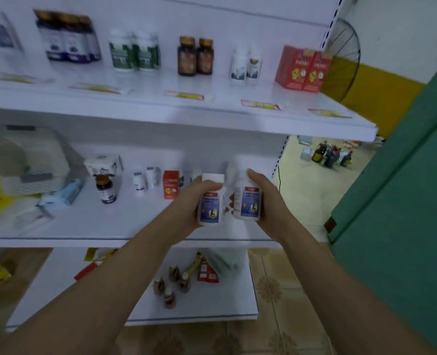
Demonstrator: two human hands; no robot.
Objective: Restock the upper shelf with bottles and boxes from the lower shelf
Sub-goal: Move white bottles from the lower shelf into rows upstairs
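Grips: L hand [188, 201] holds left bottle [211, 204], R hand [267, 198] right bottle [246, 202].

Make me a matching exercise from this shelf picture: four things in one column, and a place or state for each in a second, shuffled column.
Things:
1. red box pair
2. amber bottles
3. basket
4. left hand

Places or states:
A. grips a white bottle
B. upper shelf, right end
C. lower shelf, left end
D. upper shelf, middle

Pairs: 1-B, 2-D, 3-C, 4-A.
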